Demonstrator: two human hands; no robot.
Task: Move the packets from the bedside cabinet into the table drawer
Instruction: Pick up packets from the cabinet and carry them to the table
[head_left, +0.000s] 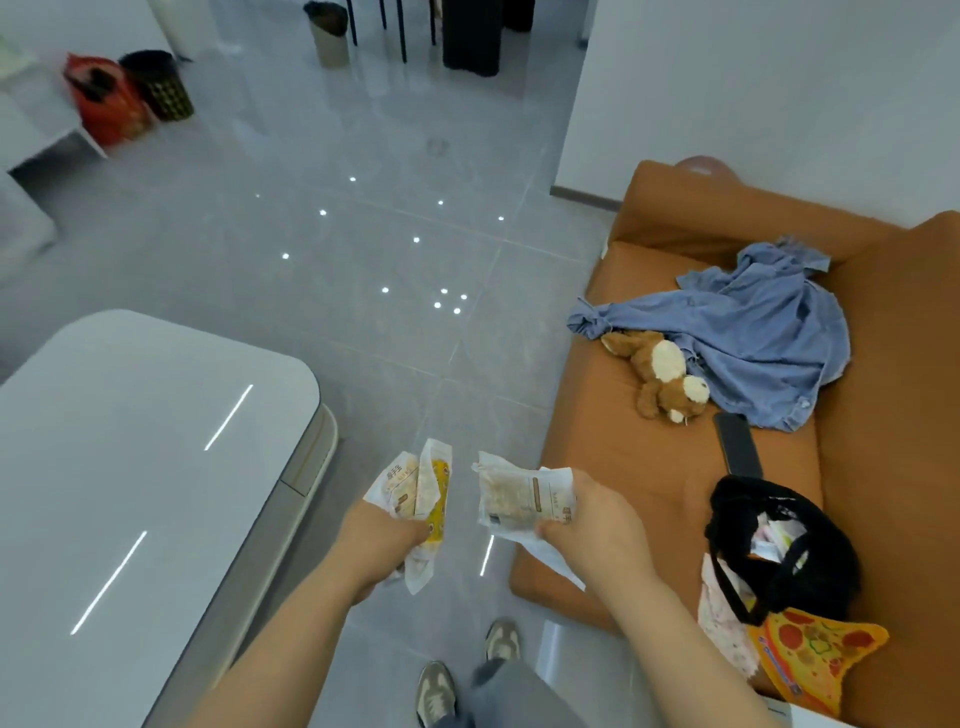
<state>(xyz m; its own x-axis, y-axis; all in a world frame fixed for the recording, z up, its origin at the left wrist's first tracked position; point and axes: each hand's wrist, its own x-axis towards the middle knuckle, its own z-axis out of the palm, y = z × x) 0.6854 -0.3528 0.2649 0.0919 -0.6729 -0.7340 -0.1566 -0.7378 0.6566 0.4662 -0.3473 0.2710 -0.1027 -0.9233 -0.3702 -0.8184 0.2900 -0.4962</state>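
Both hands are out before me, each clamped on its load: my left hand (382, 540) curls its fingers round a bundle of white and yellow packets (415, 491), and my right hand (592, 525) grips a white packet (511, 496) by its near end. They hang near each other above the grey floor (363, 260), between the rounded corner of the white table (130, 441) and the front edge of the orange sofa (649, 467). On the sofa seat a blue shirt (769, 332) touches a brown plush toy (660, 374), with a black bag (795, 566) nearer me.
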